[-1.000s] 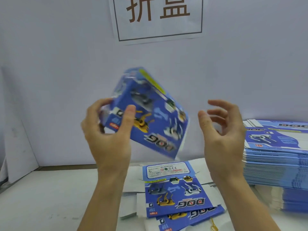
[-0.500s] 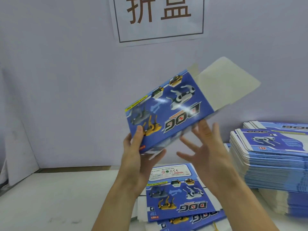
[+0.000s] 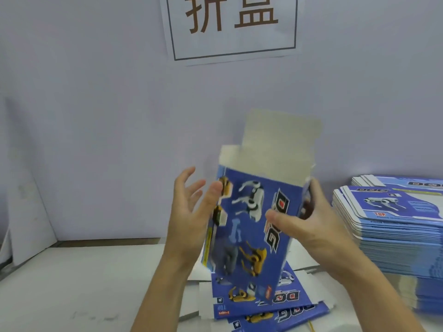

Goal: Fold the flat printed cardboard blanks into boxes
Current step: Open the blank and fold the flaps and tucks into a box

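Observation:
A blue printed box [image 3: 249, 226] with robot dogs and "DOG" lettering stands upright in the air, its top end open and a pale lid flap [image 3: 280, 140] sticking up. My right hand [image 3: 309, 224] grips its right side, thumb across the front face and fingers behind the edge. At the box's left edge is my left hand [image 3: 191, 209], fingers spread, its thumb tip touching the front near the corner. Flat blue blanks [image 3: 263, 305] lie on the white table [image 3: 84, 283] under the box.
A tall stack of flat blanks [image 3: 393, 226] fills the right side of the table. A white wall with a paper sign [image 3: 232, 27] stands close behind. A white sheet [image 3: 26, 212] leans at the far left.
The box has turned from slanted to upright, lid flap now pointing up. My right hand moved from under it to gripping its right side; my left hand let go of the bottom and shifted to the left edge.

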A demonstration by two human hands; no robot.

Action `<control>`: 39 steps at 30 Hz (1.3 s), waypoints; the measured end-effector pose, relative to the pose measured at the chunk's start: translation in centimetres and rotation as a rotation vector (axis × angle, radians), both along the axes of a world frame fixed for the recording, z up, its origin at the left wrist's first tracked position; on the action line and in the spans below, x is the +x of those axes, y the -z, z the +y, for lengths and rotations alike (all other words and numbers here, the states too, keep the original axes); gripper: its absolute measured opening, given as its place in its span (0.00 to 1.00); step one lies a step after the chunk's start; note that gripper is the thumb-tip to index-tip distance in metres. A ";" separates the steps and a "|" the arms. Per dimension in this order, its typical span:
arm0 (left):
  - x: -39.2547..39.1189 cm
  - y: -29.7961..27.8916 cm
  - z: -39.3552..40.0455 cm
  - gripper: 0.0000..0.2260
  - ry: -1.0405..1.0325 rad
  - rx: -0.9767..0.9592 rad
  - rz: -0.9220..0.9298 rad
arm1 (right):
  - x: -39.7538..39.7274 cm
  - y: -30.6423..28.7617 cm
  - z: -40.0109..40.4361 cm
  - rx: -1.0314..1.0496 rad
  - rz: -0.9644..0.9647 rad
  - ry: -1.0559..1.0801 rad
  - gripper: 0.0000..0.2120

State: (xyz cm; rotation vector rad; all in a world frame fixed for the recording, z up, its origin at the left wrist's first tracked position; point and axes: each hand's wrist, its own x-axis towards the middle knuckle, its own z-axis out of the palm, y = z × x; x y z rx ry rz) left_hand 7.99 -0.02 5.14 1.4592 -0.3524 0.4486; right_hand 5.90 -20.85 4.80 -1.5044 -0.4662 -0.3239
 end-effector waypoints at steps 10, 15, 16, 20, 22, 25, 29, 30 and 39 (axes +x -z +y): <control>-0.4 0.8 -2.6 0.29 0.066 -0.117 -0.110 | -0.4 0.2 2.0 -0.017 0.001 0.021 0.42; 0.0 1.9 -3.5 0.21 -0.017 -0.045 -0.137 | -0.1 0.8 2.9 0.019 -0.088 0.129 0.25; 0.1 2.0 -3.5 0.19 -0.014 -0.034 -0.128 | 0.0 0.8 2.8 0.027 -0.080 0.153 0.22; 0.1 2.6 -3.7 0.13 0.031 -0.035 -0.054 | -0.1 1.1 2.5 0.065 -0.001 0.143 0.15; 0.2 2.9 -3.8 0.15 0.050 -0.059 -0.004 | -0.2 0.9 2.6 0.076 0.052 0.164 0.20; 0.4 2.7 -3.6 0.15 0.008 -0.080 0.088 | 0.2 0.8 3.0 0.039 0.093 0.259 0.21; 0.8 2.5 -3.0 0.10 0.019 -0.123 0.154 | 0.6 0.9 3.0 0.133 0.146 0.207 0.13; 0.8 2.6 -3.0 0.13 0.034 -0.148 0.162 | 0.7 0.9 2.8 0.173 0.164 0.192 0.14; 0.2 2.6 -3.4 0.09 0.046 -0.207 0.005 | 1.2 1.4 2.4 0.198 0.088 0.193 0.12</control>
